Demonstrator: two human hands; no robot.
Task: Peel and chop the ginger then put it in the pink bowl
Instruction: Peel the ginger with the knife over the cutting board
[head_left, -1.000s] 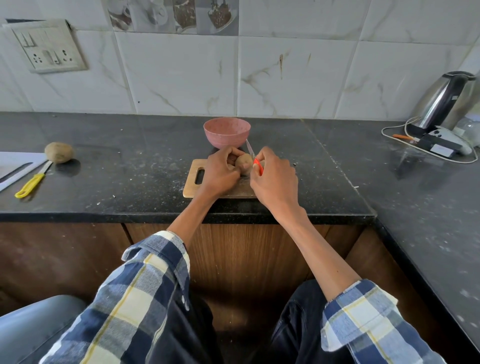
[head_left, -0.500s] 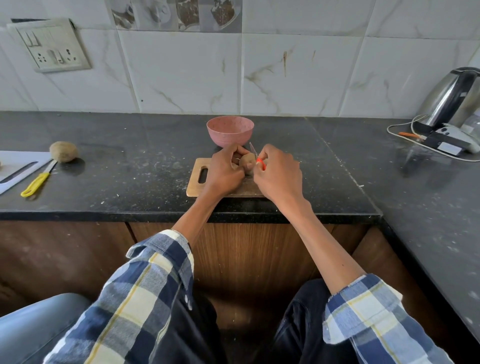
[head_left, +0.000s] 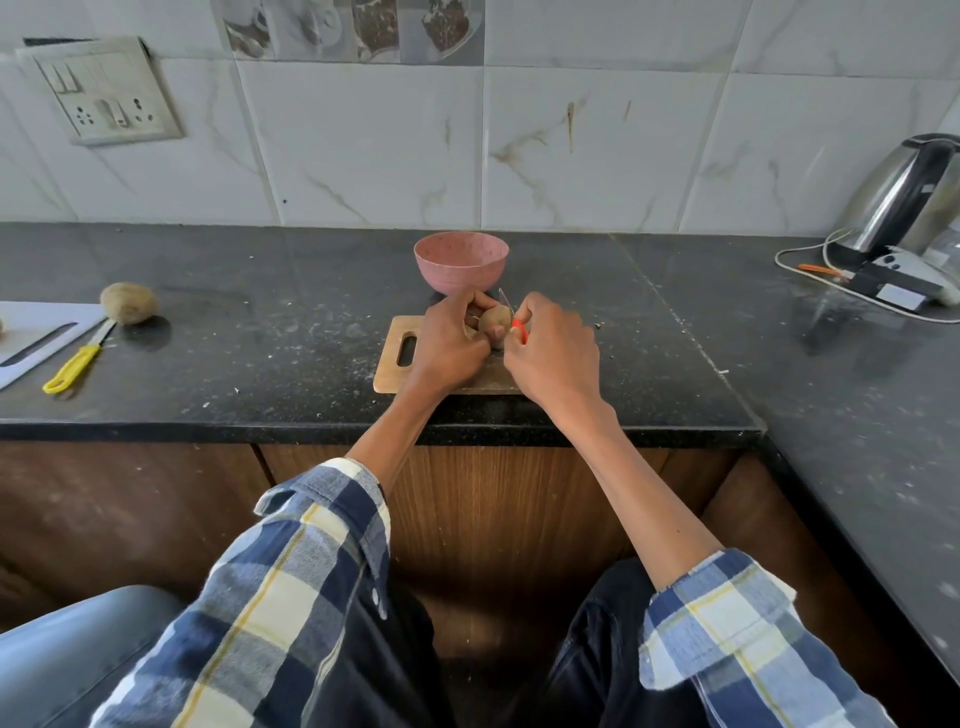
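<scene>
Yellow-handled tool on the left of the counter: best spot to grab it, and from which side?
Probably grip the yellow handle, coming from above with the fingers across its length. It lies flat on the counter, handle end nearest the counter's front edge, metal end pointing away toward the brown lump. The handle lies apart from the white board.

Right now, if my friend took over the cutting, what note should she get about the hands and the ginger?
Left hand: grips the small brown lump of ginger over the wooden chopping board.
Right hand: holds the orange-handled knife, its blade against the ginger.
Pink speckled bowl: stands just behind the board; no ginger shows in it.
Done: peeling appears under way; how much skin is off cannot be told.
Left: finish peeling, chop, put the pieces in the bowl.
</scene>
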